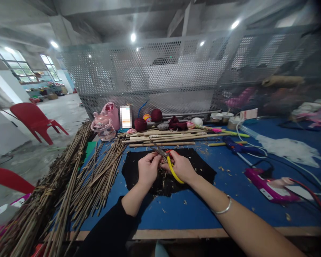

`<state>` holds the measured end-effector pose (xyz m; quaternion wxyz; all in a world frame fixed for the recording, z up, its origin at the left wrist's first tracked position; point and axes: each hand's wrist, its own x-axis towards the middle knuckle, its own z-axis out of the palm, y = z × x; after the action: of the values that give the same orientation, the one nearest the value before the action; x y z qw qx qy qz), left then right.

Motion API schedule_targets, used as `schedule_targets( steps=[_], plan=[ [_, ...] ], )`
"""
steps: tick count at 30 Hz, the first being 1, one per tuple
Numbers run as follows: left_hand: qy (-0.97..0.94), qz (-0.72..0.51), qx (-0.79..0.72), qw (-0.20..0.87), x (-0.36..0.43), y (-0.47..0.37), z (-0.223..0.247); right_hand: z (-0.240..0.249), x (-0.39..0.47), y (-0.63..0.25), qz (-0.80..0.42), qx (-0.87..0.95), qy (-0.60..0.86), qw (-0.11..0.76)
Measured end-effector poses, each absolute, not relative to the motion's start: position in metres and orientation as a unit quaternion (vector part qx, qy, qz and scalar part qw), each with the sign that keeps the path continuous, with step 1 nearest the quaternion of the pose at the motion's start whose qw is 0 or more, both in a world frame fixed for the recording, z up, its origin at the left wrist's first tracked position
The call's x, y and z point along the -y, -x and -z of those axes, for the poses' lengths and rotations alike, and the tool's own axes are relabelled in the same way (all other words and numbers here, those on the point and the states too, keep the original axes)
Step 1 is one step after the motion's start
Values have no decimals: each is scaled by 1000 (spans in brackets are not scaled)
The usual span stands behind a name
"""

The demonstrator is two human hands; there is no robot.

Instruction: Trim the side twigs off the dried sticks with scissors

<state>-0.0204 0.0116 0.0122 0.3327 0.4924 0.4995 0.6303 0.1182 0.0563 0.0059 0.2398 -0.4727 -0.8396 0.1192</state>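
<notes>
My right hand [182,166] grips a pair of scissors [173,172] with yellow-wrapped handles. Their metal blades lie partly open and point up and left, above my left fingers. My left hand [149,167] is closed in a pinch close to the blades; whatever sits between its fingertips is too small and hidden to name. Both hands are over a black cloth [202,169] strewn with dry plant scraps. Left of the cloth, a loose bundle of thin brown stalks [100,182] is spread on the blue tabletop [176,217].
A thick pile of dry stalks [50,182] runs along the table's left side. Behind the cloth lie bamboo sticks [163,140] and dark red yarn balls [156,115]. A blue glue gun [239,147], cables and a magenta power strip [270,187] occupy the right. A perforated metal screen [149,78] stands behind.
</notes>
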Motion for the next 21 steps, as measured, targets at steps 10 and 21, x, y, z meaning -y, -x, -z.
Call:
schedule_targets(
  steps=[10, 21],
  plan=[
    [-526, -592, -533, 300, -13, 18, -3, 0, -61, -119, -102, 825, 490, 263],
    [-530, -594, -526, 299, -12, 18, -3, -3, -60, -119, -141, 823, 484, 260]
  ],
)
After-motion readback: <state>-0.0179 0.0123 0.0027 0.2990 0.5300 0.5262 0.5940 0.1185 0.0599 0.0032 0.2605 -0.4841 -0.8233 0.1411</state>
